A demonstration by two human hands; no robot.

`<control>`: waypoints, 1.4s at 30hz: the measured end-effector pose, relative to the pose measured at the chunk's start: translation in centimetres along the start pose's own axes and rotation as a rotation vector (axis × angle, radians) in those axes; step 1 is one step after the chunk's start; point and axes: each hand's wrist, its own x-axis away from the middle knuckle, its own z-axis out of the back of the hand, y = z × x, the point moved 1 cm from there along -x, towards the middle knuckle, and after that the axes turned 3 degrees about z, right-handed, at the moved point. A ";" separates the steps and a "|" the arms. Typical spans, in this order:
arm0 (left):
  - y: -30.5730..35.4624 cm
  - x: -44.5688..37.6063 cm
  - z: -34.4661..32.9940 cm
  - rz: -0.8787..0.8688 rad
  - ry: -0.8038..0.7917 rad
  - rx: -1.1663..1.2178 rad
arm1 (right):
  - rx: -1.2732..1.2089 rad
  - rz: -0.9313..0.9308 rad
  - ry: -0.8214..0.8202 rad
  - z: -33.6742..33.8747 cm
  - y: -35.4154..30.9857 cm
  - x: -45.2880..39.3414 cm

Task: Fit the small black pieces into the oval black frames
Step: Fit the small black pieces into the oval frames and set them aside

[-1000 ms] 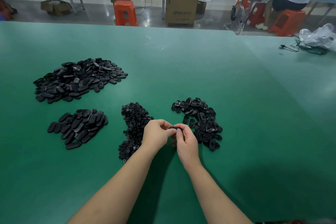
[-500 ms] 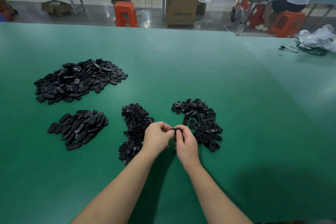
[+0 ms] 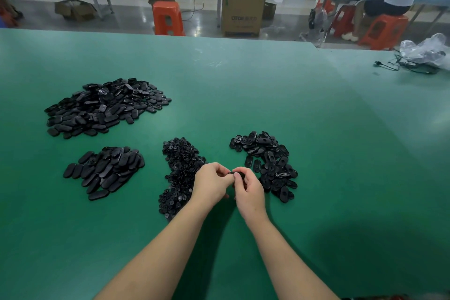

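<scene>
2 bare forearms, no sleeves; left hand (image 3: pixel 211 184), right hand (image 3: pixel 248 190) ungloved, no rings.

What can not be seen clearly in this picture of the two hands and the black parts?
- Head view: the oval black frame is mostly covered by the left hand and right hand; whether a small piece sits in it cannot be told.
- The pile of small black pieces is partly hidden behind the left hand; single pieces are too small.
</scene>
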 end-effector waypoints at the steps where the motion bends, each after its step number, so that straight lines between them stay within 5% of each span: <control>1: 0.0 0.1 0.0 -0.010 0.004 0.000 | 0.003 0.003 0.002 0.0 0.0 0.0; 23: -0.8 1.4 -0.3 -0.308 0.114 -0.329 | 0.123 0.021 -0.018 0.0 -0.3 0.1; 32: -0.6 0.7 0.3 -0.126 0.027 -0.080 | 0.074 0.015 -0.044 0.2 -0.4 0.1; 42: -0.3 0.5 0.5 -0.081 -0.010 -0.065 | 0.071 0.018 -0.049 0.2 -0.4 0.1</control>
